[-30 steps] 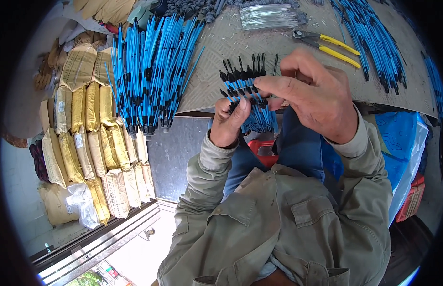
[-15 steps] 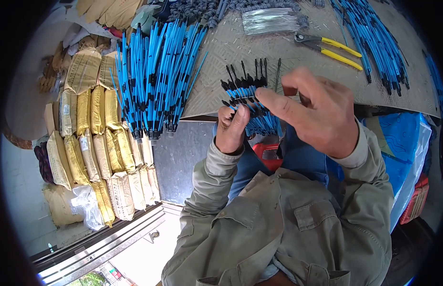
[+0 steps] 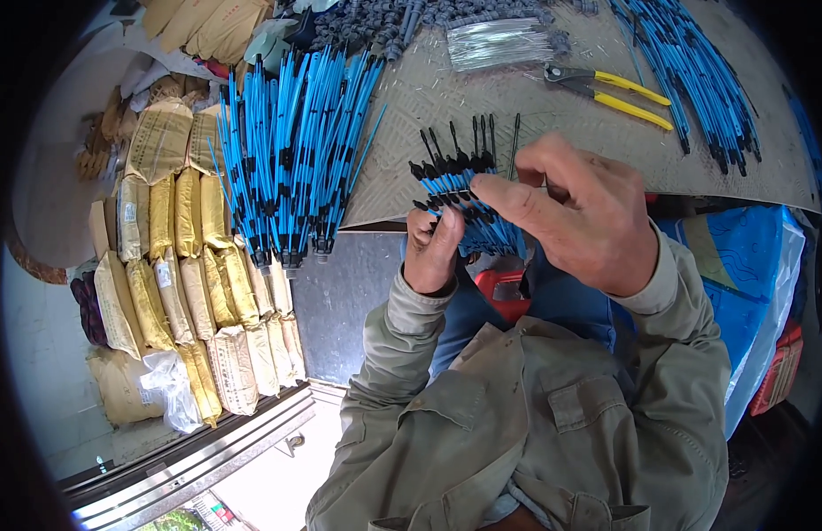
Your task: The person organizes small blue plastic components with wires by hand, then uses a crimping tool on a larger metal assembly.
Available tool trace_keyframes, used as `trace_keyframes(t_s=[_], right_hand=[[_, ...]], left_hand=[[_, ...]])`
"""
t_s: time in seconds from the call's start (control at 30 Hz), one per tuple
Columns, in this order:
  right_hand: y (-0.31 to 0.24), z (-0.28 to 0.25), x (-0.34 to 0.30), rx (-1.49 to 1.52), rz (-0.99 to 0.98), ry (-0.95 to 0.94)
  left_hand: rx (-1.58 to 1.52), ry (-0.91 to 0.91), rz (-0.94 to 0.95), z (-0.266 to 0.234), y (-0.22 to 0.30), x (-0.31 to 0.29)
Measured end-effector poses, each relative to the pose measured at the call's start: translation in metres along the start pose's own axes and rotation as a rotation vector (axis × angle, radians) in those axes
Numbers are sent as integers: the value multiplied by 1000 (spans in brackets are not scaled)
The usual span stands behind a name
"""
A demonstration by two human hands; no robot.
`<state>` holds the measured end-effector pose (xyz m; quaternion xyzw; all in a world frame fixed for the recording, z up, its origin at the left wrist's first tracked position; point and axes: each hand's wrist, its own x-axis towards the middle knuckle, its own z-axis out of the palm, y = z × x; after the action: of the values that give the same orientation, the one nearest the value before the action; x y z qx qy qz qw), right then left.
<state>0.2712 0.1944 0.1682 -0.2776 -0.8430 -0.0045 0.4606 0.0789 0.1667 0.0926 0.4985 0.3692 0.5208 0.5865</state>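
Observation:
My left hand [image 3: 433, 252] is wrapped round the near part of a bundle of thin blue tubes with black fittings [image 3: 448, 183], its thumb pointing up along the side. Black pointed tips stick out at the bundle's far end, over the table edge. A thin pale line, perhaps a wire, crosses the tubes. My right hand [image 3: 592, 221] is at the bundle's right side, fingers bent, one fingertip pressed against the tubes. What its fingers pinch, if anything, is hidden. The lower part of the bundle hangs over my lap.
On the table [image 3: 402, 168] lie yellow-handled pliers [image 3: 619, 93], a stack of silver wires [image 3: 502, 44], grey fittings [image 3: 362, 26] and blue tubes [image 3: 703, 88]. A big heap of blue tubes [image 3: 296, 150] overhangs the left edge. Packed brown bags [image 3: 185, 292] stand left; a blue plastic-wrapped thing [image 3: 738, 257] stands right.
The right hand has shifted very slightly left and the bundle has tilted a little. Both hands stay at the bundle; the whole view has moved slightly.

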Motion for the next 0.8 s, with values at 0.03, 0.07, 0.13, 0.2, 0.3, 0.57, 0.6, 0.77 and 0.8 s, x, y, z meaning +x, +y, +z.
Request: trace_keyframes(t_s=[0.03,0.07,0.13,0.2,0.3,0.57,0.6,0.77,0.8], right_hand=[[0,-1,1,-10,-20,-13],[-1,-2,3,-7,-20,-12],[-5,-4,9,-22,-44,-29],[-3,-4,9,-32,-57,-39],[8,4,3,161,34,-67],[12,1,12,166,-3,-93],[11,2,11,167,-4,-93],[9,10,6,170,-9,-39],[9,13,5,192,-1,-7]], left_hand=[[-33,44,7,0,-4,-2],[-67,89,13,0,-7,-3],[-99,136,20,-3,-11,-6],[29,92,58,-4,-7,-4],[83,38,64,-1,-2,-2],[126,-14,31,6,12,2],[15,-5,65,6,9,3],[-178,107,107,-4,-11,-1],[-179,110,110,-8,-13,-2]])
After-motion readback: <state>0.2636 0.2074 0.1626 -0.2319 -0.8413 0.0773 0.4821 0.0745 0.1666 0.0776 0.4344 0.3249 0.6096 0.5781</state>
